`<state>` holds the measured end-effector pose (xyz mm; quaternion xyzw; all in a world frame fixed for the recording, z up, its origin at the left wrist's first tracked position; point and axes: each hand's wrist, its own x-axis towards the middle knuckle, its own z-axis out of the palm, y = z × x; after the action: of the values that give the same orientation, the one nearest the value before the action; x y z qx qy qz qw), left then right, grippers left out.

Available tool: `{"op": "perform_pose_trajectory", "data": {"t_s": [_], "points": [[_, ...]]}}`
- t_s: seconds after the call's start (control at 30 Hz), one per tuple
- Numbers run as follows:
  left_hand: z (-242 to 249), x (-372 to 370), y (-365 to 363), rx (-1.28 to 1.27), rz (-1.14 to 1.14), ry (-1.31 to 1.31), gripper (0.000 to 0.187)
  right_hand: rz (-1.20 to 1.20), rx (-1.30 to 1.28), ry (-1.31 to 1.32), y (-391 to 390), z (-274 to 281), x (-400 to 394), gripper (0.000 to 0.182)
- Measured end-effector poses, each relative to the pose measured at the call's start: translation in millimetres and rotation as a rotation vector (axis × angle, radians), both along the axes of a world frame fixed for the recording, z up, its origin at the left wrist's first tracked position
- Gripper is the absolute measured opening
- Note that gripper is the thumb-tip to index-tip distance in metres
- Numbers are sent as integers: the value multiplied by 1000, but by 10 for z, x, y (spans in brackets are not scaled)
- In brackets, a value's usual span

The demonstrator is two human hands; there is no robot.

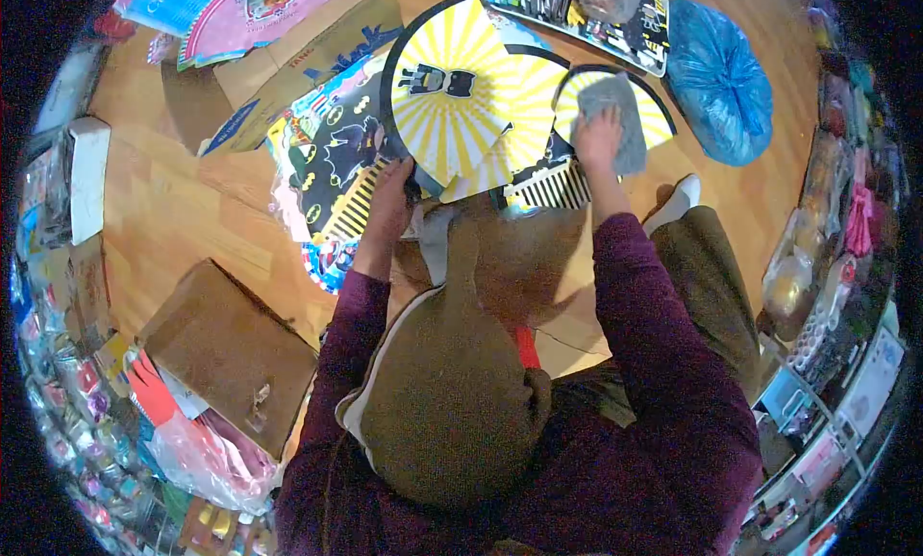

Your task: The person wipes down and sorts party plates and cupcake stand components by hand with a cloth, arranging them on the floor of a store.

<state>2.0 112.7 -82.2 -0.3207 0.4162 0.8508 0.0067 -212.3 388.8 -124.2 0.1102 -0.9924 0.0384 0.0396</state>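
Right hand (pixel 598 138): at about 1 o'clock in the head view, palm down, fingers spread flat on a grey cloth (pixel 615 123); pressing rather than pinching.
Grey cloth: lying on the smallest yellow-rayed plate (pixel 659 123), covering most of its left half.
Left hand (pixel 392 205): at about 11 o'clock, fingers curled around the lower edge of the large yellow-rayed plate (pixel 444 89); closed on the rim, thumb hidden.
Plates: three round, black-rimmed, fanned and overlapping; large one at 12 o'clock, middle one (pixel 534 113) tucked between the other two.
Underneath: black printed packs with bat emblems (pixel 332 162) and striped card, just beside the left hand.
Handling, judged: plates look like thin card, light, stiff only across the face, easily creased; probably best taken by the rim, as the left hand has it. Printed face likely smooth and a bit slippery under cloth. Cloth soft, limp, bunches under the palm.
Floor (pixel 183 210): wood, bare between the piles.
Nearby: brown cardboard box (pixel 226 349) at 8 o'clock; blue plastic bag (pixel 719 80) at 2 o'clock, well apart from the plates; opened flat carton (pixel 288 61) at 11 o'clock.
Edges: shelves of packaged goods, too blurred to name.
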Motion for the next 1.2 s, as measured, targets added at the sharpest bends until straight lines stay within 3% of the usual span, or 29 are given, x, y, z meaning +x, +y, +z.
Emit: {"op": "perform_pose_trajectory", "data": {"t_s": [0.1,0.17,0.2,0.23,0.27,0.3,0.33,0.37,0.43,0.5,0.57,0.63,0.7,0.77,0.8,0.9,0.93,0.97,1.0,1.1,1.17,1.2], "points": [[391,16,27,150,25,-39,24,-97,61,-57,364,-39,20,55],[340,46,17,166,-9,25,26,-177,-425,24,326,261,109,53],[564,26,47,-267,-158,5,30,-221,-640,-87,23,729,311,48],[509,42,46,-347,-194,31,31,-152,-592,2,-114,620,420,40],[454,58,45,-430,-226,56,33,-94,-723,-225,-406,889,626,38],[399,74,44,-512,-254,80,35,154,-670,-215,-573,670,809,41],[371,61,53,-54,-88,61,35,402,-634,-202,-742,460,992,44],[321,54,46,402,83,36,35,733,-42,-205,-1007,509,1207,45],[149,64,-30,342,28,136,32,888,-295,-448,-1263,706,1506,45],[89,122,-146,294,-135,24,28,742,-658,-404,-1416,823,1444,40],[-14,195,-198,217,-160,-22,27,889,-527,-305,-1338,448,1204,39],[98,172,-173,-323,-382,-107,29,837,-341,-256,-1283,387,885,37],[389,85,-93,-200,-290,31,28,728,-217,-173,-1185,393,601,34],[412,119,-105,-474,-362,-86,25,603,-115,-108,-1108,359,366,32],[234,151,-30,-225,-204,-66,24,529,-65,-78,-1080,325,274,31],[473,160,-55,-742,-516,-105,27,253,55,-23,-910,194,-119,28],[455,186,-39,-760,-461,104,27,145,70,-8,-786,154,-247,28],[549,219,-48,-760,-437,92,27,23,41,-7,-611,158,-322,27],[726,249,-66,-759,-491,116,24,-108,-52,-29,-370,208,-397,26],[813,424,-161,-822,-537,213,24,-687,-1336,-102,94,594,-37,30],[989,621,-306,-778,-380,127,23,-721,-1502,-269,426,684,257,35],[658,852,-478,-842,-251,7,19,-702,-1534,-242,522,709,408,35]]}}
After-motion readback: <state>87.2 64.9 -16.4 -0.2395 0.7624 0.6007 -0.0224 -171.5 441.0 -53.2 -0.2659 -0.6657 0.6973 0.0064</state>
